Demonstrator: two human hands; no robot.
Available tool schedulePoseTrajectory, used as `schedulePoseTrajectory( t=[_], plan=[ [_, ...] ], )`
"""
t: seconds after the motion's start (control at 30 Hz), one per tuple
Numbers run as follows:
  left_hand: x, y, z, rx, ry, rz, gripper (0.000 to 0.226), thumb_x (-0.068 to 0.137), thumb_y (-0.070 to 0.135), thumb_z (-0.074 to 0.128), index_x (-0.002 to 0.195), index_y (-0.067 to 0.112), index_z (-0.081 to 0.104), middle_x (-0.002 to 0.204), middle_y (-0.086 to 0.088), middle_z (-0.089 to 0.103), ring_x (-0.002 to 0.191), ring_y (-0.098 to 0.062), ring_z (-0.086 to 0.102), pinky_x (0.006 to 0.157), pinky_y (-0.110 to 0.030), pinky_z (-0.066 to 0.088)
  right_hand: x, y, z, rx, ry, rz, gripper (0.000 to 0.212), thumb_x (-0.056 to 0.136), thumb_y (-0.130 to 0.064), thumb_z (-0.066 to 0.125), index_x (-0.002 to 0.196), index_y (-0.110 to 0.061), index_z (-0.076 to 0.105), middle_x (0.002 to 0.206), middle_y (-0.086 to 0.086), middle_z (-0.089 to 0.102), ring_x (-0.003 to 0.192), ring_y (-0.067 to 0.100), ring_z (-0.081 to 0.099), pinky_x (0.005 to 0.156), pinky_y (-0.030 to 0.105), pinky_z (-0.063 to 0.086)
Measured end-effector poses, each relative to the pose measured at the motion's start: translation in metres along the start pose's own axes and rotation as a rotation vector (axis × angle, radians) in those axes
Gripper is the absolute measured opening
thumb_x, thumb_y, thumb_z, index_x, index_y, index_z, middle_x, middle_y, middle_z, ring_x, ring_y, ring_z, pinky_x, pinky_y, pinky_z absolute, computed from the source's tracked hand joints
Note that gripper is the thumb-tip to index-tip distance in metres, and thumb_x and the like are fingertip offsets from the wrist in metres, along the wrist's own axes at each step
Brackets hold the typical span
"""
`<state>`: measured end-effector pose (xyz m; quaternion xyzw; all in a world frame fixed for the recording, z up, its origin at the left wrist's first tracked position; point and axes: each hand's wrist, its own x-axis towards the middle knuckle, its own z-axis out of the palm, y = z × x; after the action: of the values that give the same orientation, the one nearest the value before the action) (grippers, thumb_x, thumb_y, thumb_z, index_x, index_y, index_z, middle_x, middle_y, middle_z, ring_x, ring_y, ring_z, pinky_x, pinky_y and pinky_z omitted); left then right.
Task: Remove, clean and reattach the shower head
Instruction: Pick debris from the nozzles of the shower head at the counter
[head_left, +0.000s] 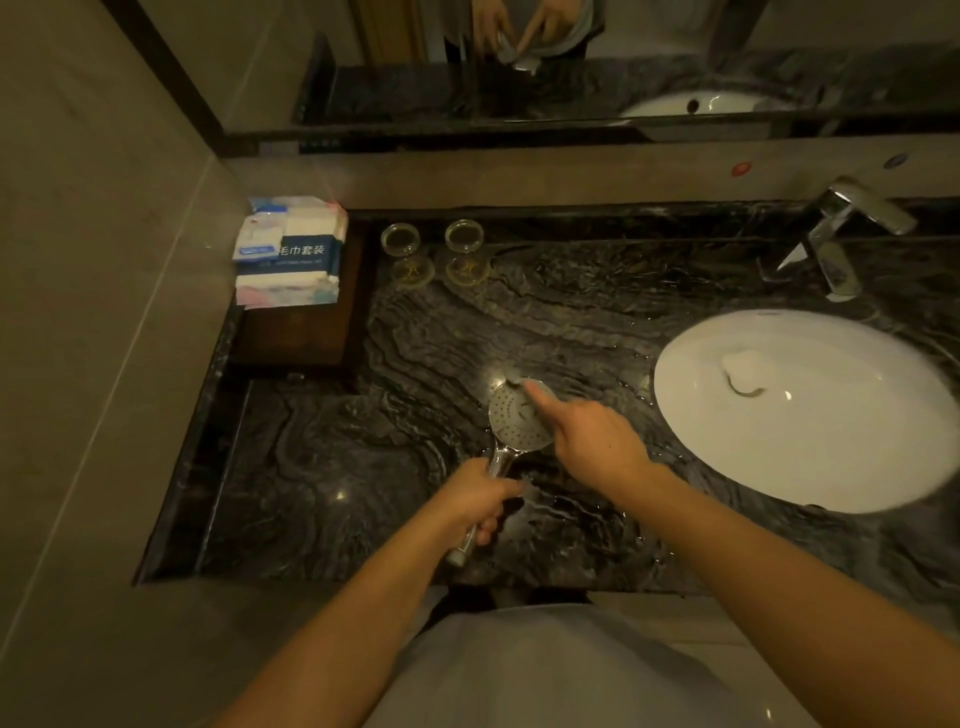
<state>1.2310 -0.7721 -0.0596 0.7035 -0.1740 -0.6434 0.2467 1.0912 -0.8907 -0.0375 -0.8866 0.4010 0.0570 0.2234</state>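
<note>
The chrome shower head (511, 418) is detached and held over the dark marble counter (395, 441), its round nozzle face turned up. My left hand (480, 501) grips its handle, whose lower end sticks out below my fist. My right hand (587, 441) reaches across the face with the index finger stretched out, its tip pressing on the far rim of the nozzle plate. The other fingers of that hand are curled; I cannot tell whether they hold anything.
A white oval basin (831, 457) lies to the right with a chrome tap (841, 234) behind it. Two glasses (434, 252) stand at the back. A packet of towels (291, 249) rests on a brown tray (301, 332) at the left wall. A mirror (571, 62) runs above.
</note>
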Motion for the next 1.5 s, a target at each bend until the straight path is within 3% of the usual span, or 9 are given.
schedulePoseTrajectory(
  t=[0.1, 0.27, 0.43, 0.63, 0.83, 1.0, 1.17, 1.37, 1.5],
  plan=[
    [0.001, 0.003, -0.002, -0.021, 0.0, 0.0, 0.014, 0.095, 0.016, 0.062, 0.087, 0.017, 0.05, 0.05, 0.002, 0.042, 0.038, -0.011, 0.035, 0.038, -0.022, 0.03, 0.003, 0.002, 0.0, 0.062, 0.004, 0.025, 0.07, 0.097, -0.019, 0.042, 0.154, -0.046, 0.011, 0.102, 0.012, 0.066, 0.084, 0.032, 0.065, 0.072, 0.046, 0.055],
    [0.0, 0.001, -0.006, -0.012, 0.015, -0.016, 0.01, 0.097, 0.01, 0.057, 0.088, 0.014, 0.053, 0.052, -0.001, 0.042, 0.037, -0.011, 0.035, 0.038, -0.023, 0.03, -0.014, -0.011, 0.013, -0.034, -0.151, -0.129, 0.071, 0.097, -0.017, 0.044, 0.155, -0.044, 0.014, 0.1, 0.009, 0.067, 0.085, 0.031, 0.065, 0.071, 0.042, 0.053],
    [-0.001, -0.004, -0.004, 0.002, 0.015, -0.014, 0.012, 0.096, 0.011, 0.056, 0.087, 0.015, 0.05, 0.052, 0.0, 0.044, 0.037, -0.012, 0.036, 0.037, -0.023, 0.031, 0.005, -0.003, 0.001, 0.006, -0.011, 0.009, 0.067, 0.098, -0.021, 0.041, 0.152, -0.049, 0.014, 0.094, 0.01, 0.066, 0.081, 0.03, 0.064, 0.069, 0.043, 0.054],
    [-0.002, -0.01, -0.008, 0.006, 0.032, -0.025, 0.008, 0.096, 0.01, 0.055, 0.091, 0.015, 0.051, 0.049, 0.0, 0.044, 0.036, -0.011, 0.037, 0.036, -0.023, 0.032, -0.016, -0.018, 0.015, -0.034, -0.13, -0.117, 0.064, 0.099, -0.024, 0.042, 0.153, -0.049, 0.018, 0.087, 0.01, 0.066, 0.075, 0.029, 0.065, 0.069, 0.044, 0.056],
    [-0.003, -0.015, -0.006, -0.015, 0.029, -0.014, 0.009, 0.095, 0.011, 0.057, 0.092, 0.015, 0.05, 0.049, 0.001, 0.044, 0.035, -0.011, 0.036, 0.037, -0.023, 0.03, -0.001, -0.012, 0.001, -0.005, -0.027, 0.016, 0.061, 0.1, -0.025, 0.039, 0.152, -0.049, 0.016, 0.087, 0.009, 0.069, 0.075, 0.029, 0.065, 0.069, 0.044, 0.057],
    [-0.006, -0.015, -0.005, -0.024, 0.037, -0.023, 0.007, 0.096, 0.01, 0.055, 0.096, 0.016, 0.053, 0.049, 0.002, 0.044, 0.036, -0.01, 0.036, 0.037, -0.023, 0.03, -0.022, -0.025, 0.016, -0.084, -0.127, -0.107, 0.067, 0.098, -0.021, 0.044, 0.152, -0.051, 0.017, 0.084, 0.009, 0.065, 0.074, 0.03, 0.065, 0.064, 0.04, 0.054],
    [-0.006, -0.014, -0.003, -0.03, 0.044, -0.013, 0.011, 0.095, 0.009, 0.056, 0.091, 0.017, 0.05, 0.051, 0.001, 0.045, 0.037, -0.011, 0.037, 0.037, -0.024, 0.031, -0.001, -0.012, 0.002, 0.047, 0.025, 0.075, 0.059, 0.101, -0.027, 0.037, 0.151, -0.052, 0.019, 0.084, 0.007, 0.067, 0.073, 0.029, 0.064, 0.069, 0.044, 0.056],
    [-0.007, -0.015, -0.006, -0.048, 0.037, -0.009, 0.008, 0.096, 0.008, 0.054, 0.093, 0.016, 0.053, 0.051, 0.001, 0.044, 0.038, -0.011, 0.037, 0.037, -0.024, 0.032, -0.026, -0.025, 0.019, -0.001, -0.11, -0.051, 0.063, 0.1, -0.024, 0.04, 0.152, -0.051, 0.017, 0.084, 0.009, 0.067, 0.072, 0.028, 0.065, 0.068, 0.044, 0.057],
    [-0.009, -0.017, -0.006, 0.001, 0.058, 0.029, 0.014, 0.095, 0.009, 0.053, 0.086, 0.018, 0.05, 0.053, 0.0, 0.045, 0.038, -0.011, 0.038, 0.038, -0.024, 0.032, -0.008, -0.009, 0.004, 0.016, -0.021, 0.046, 0.066, 0.1, -0.024, 0.038, 0.15, -0.056, 0.01, 0.082, 0.009, 0.066, 0.069, 0.028, 0.063, 0.068, 0.044, 0.056]
  ],
)
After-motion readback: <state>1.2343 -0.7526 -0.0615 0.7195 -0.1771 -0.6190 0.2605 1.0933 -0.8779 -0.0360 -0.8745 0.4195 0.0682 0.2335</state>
